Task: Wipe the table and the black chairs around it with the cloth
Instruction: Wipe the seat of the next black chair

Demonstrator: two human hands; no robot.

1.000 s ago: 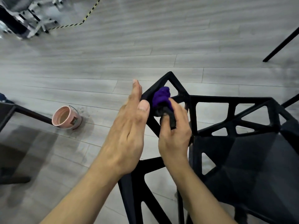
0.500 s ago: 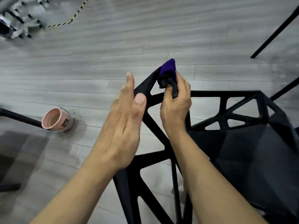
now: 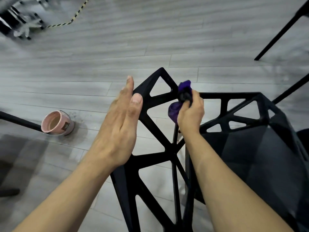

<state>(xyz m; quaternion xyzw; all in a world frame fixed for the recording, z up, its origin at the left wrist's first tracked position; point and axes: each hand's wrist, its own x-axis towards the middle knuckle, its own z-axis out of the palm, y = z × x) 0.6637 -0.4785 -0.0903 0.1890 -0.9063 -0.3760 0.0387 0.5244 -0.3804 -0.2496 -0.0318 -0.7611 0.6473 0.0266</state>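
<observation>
Wiping a rigid black chair (image 3: 155, 156) back, the right hand (image 3: 190, 113) bunches a seemingly soft, light purple cloth (image 3: 184, 86) in a closed grip on a top strut, while the left hand (image 3: 117, 131), fingers straight, sits at the frame's edge.

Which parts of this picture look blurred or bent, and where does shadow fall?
Head view: metal frame at top left is smeared; floor planks curve from the wide lens; pink cup throws a soft shadow; chair looks sharp.
</observation>
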